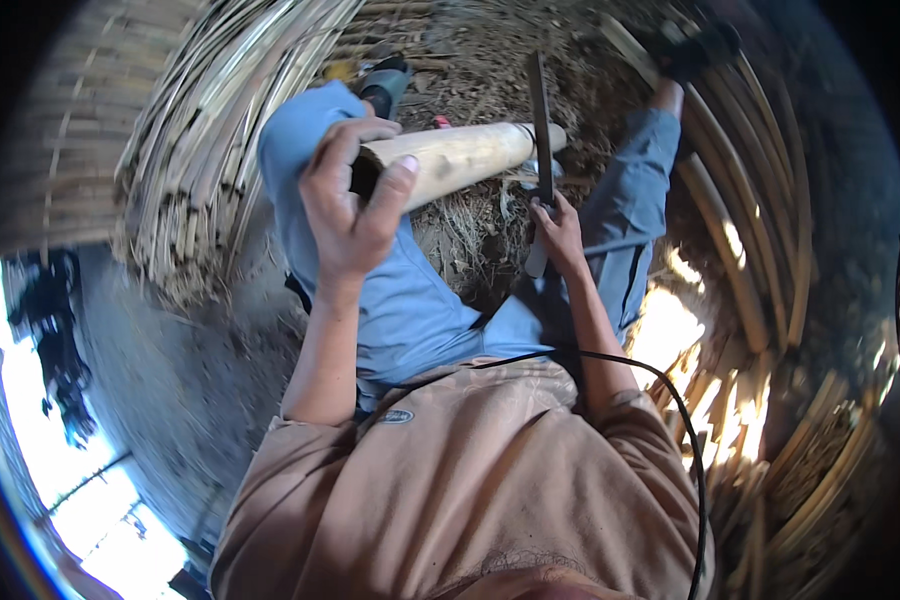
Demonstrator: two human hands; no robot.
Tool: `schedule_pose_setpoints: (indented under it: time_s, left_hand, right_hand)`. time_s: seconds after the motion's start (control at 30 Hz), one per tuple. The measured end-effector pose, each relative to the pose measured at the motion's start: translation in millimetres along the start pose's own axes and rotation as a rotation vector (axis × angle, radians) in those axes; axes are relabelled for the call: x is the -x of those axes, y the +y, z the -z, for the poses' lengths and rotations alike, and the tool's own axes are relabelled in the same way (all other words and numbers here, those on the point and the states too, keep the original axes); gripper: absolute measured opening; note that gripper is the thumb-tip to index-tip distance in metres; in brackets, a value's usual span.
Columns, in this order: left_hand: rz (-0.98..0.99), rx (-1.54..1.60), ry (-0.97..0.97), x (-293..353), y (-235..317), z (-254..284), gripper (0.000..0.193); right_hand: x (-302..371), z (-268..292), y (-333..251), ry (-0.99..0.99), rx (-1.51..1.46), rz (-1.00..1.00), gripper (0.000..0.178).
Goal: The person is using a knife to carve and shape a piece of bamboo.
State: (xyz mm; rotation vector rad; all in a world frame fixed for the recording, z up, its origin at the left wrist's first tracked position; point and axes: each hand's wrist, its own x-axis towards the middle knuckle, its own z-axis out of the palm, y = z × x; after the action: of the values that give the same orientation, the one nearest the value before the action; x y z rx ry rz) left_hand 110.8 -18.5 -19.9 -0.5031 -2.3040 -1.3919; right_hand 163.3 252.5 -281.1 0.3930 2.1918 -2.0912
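nearest is a tan shirt (490, 470), a black cable (682, 410) looping over it, then blue trousers (400, 300) with the legs spread. beyond the lap, the left hand (345, 220) is clamped on the near end of a hollow bamboo culm (460, 162), thumb on one side of the open mouth, fingers on the other. from that grip the culm runs to the right and slightly away, its long axis crossing between the shins, so most of its length lies to the right of the left hand. the right hand (560, 235) is closed round the handle of a long-bladed knife (541, 120), just on the near side of the culm's far end and closer to that end than the left. the blade points away, crossing over the culm near that end; whether it touches cannot be told. farther out are split bamboo strips (240, 100) bundled at left and bamboo poles (720, 220) at right.
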Motion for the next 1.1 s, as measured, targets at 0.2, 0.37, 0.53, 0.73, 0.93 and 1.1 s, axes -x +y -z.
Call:
schedule_pose_setpoints:
  time_s: [0.2, 0.37, 0.53, 0.73, 0.93, 1.1]
  left_hand:
    - [-0.019, -0.04, 0.085, 27, -13, 13, 0.034]
    - [-0.074, -0.027, 0.073, 25, -17, 7, 0.032]
    - [-0.089, -0.049, 0.058, 26, -14, 17, 0.033]
    - [-0.108, -0.026, 0.036, 24, -14, 6, 0.033]
    - [-0.127, -0.037, 0.064, 26, -18, 18, 0.033]
    - [-0.116, 0.011, -0.012, 21, -18, 12, 0.033]
  right_hand:
    - [-17, 2, -7, 0.124, 0.046, -0.208, 0.027]
    - [-11, 0, -20, 0.076, -0.05, -0.263, 0.03]
    - [21, -28, -99, -0.18, 0.009, -0.198, 0.024]
    - [-33, 9, -30, 0.051, 0.133, -0.324, 0.026]
    - [15, -36, -118, -0.158, -0.057, -0.21, 0.022]
    - [30, -40, -165, -0.153, 0.436, 0.356, 0.008]
